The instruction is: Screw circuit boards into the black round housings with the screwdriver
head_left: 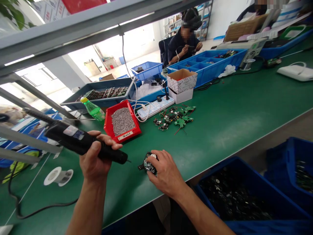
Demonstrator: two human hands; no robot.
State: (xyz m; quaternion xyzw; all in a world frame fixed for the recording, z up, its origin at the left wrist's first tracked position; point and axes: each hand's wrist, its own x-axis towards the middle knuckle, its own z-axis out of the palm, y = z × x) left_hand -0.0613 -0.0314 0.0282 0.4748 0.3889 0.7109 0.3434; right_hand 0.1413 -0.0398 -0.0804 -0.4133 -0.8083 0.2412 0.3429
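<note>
My left hand (96, 160) is wrapped round a black electric screwdriver (73, 138), its thin bit pointing right and slightly down above the bench. Under the fingers of my right hand (163, 171) is a small assembly (148, 163) with a circuit board and a round light-coloured part, gripped at the green bench top (210, 137). The screwdriver's tip is to the left of the assembly, apart from it. Beyond my hands stands a red bin (137, 125) of small screws (123, 121). Several green circuit boards (180, 122) with wires lie in a loose pile to its right.
A power strip (156, 108), a white box (182, 83) and a green bottle (94, 109) stand behind. A solder spool (58, 176) sits at left. Blue crates (234, 192) of black parts stand below the bench edge at right. A co-worker (187, 42) sits opposite.
</note>
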